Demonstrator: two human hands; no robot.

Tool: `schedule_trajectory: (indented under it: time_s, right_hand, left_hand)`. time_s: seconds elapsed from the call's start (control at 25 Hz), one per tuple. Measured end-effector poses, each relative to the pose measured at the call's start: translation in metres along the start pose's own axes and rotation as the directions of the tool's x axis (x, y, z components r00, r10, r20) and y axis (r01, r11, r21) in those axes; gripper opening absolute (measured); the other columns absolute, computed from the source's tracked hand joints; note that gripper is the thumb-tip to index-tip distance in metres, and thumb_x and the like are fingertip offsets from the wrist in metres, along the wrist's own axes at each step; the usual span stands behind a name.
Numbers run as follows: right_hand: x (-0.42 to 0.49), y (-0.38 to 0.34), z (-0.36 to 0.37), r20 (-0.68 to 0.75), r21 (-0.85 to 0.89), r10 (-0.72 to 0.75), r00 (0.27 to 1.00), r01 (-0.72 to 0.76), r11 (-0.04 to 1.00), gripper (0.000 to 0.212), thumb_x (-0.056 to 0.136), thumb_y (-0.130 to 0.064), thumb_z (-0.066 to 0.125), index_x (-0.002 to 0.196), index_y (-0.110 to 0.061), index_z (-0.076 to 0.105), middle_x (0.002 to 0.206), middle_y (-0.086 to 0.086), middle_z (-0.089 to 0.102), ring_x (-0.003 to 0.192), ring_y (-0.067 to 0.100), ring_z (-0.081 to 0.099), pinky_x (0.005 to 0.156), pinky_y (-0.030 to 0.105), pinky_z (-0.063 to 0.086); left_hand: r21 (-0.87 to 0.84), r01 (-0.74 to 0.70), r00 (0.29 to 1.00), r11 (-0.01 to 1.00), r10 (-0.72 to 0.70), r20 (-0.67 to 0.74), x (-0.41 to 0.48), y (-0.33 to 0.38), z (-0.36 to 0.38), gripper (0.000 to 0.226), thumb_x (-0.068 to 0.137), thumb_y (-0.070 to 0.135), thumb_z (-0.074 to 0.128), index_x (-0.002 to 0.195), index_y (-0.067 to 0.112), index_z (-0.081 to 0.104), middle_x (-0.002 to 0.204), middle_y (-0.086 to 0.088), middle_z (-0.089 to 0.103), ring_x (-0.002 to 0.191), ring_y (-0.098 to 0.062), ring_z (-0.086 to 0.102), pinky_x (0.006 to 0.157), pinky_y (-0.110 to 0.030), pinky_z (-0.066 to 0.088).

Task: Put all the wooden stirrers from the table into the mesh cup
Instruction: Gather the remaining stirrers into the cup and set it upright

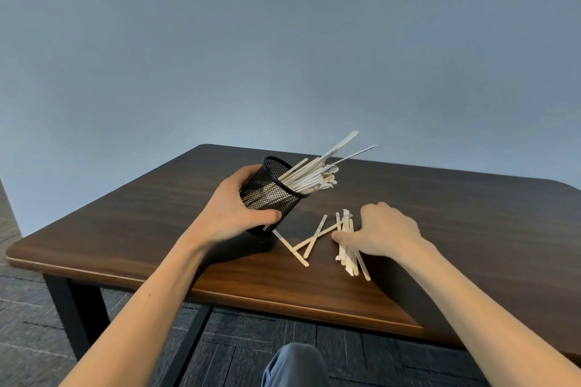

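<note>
The dark brown wooden table (pixel 440 229) carried it all: the left hand (pixel 234 214) was wrapped tight around the black wire-mesh cup (pixel 270 198), tilting its mouth rightward with a sheaf of pale wooden stirrers (pixel 314 174) jutting out. Just right of that grip, three loose flat stirrers (pixel 309 240) lay crossed. Beyond them the right hand (pixel 386 231) had its fingers curled onto a small bundle of stirrers (pixel 347 245), though I couldn't tell whether it had closed on them.

Both forearms are bare from the lower frame edge up to the wrists, with no sleeves, watch, rings or bands showing. The left hand (pixel 234 209) and right hand (pixel 385 231) are uncovered. At bottom centre, a knee (pixel 294 366) wears grey-blue trouser fabric, slightly creased.
</note>
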State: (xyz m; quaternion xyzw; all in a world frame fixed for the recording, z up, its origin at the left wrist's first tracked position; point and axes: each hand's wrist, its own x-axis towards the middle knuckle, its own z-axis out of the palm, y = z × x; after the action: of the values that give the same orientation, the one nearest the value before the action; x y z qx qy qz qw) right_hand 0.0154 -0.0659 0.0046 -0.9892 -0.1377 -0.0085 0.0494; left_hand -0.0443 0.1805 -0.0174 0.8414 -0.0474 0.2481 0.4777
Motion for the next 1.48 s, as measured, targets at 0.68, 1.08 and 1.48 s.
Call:
schedule_trajectory:
  time_s: [0.68, 1.08, 1.48]
  right_hand:
    - [0.028, 0.018, -0.017, -0.350, 0.753, 0.140, 0.926, 0.190, 0.631, 0.017, 0.101, -0.028, 0.039, 0.098, -0.014, 0.047, 0.082, 0.006, 0.056, 0.060, 0.021, 0.051, 0.053, 0.030, 0.033]
    - [0.023, 0.023, 0.004, -0.287, 0.957, 0.303, 0.909, 0.284, 0.053, 0.013, 0.097, -0.024, 0.064, 0.088, -0.015, 0.060, 0.049, -0.003, 0.037, 0.034, 0.007, 0.031, 0.035, 0.019, 0.026]
    - [0.016, 0.021, 0.011, -0.329, 0.914, 0.302, 0.895, 0.221, 0.340, 0.051, 0.104, -0.041, 0.038, 0.064, -0.012, 0.055, 0.062, 0.009, 0.057, 0.056, 0.022, 0.056, 0.057, 0.030, 0.045]
  left_hand:
    - [-0.007, -0.016, 1.000, 1.000, 0.016, 0.020, -0.001, 0.003, 0.007, 0.076, 0.056, 0.029, 0.085, 0.128, 0.031, 0.060, 0.117, 0.016, 0.073, 0.105, 0.007, 0.068, 0.083, -0.007, 0.050]
    - [-0.023, -0.016, 1.000, 1.000, 0.017, 0.018, -0.003, 0.003, 0.006, 0.082, 0.053, 0.038, 0.083, 0.131, 0.028, 0.060, 0.119, 0.015, 0.073, 0.108, 0.002, 0.069, 0.089, -0.014, 0.052]
    - [-0.016, -0.014, 1.000, 1.000, 0.014, 0.016, -0.005, 0.005, 0.007, 0.077, 0.059, 0.026, 0.086, 0.131, 0.029, 0.059, 0.119, 0.016, 0.072, 0.107, 0.005, 0.068, 0.087, -0.010, 0.051]
